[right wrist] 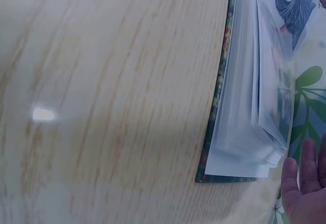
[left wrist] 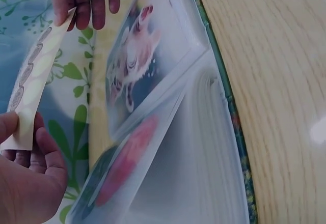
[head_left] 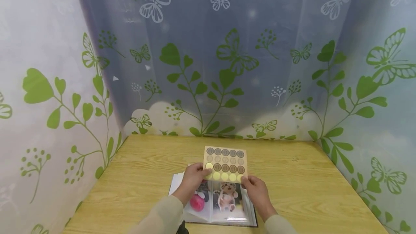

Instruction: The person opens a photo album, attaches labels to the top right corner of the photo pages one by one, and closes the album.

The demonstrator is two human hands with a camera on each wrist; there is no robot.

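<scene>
A sheet of round stickers (head_left: 225, 160), with rows of dark, pale and gold circles, is held up above an open photo album. My left hand (head_left: 194, 176) pinches its lower left edge between thumb and fingers, and my right hand (head_left: 256, 189) pinches the lower right corner. In the left wrist view the sheet (left wrist: 36, 79) appears nearly edge-on, between both hands. Below it, the photo album (head_left: 227, 219) shows a kitten picture (head_left: 228, 199) on the right page and a pink ball (head_left: 196, 203) on the left. Clear sleeves fan out in the album (right wrist: 249, 107) in the right wrist view.
The album lies near the front of a wood-grain table (head_left: 292, 176). A curtain (head_left: 208, 82) printed with leaves and butterflies rises behind the table and along both sides.
</scene>
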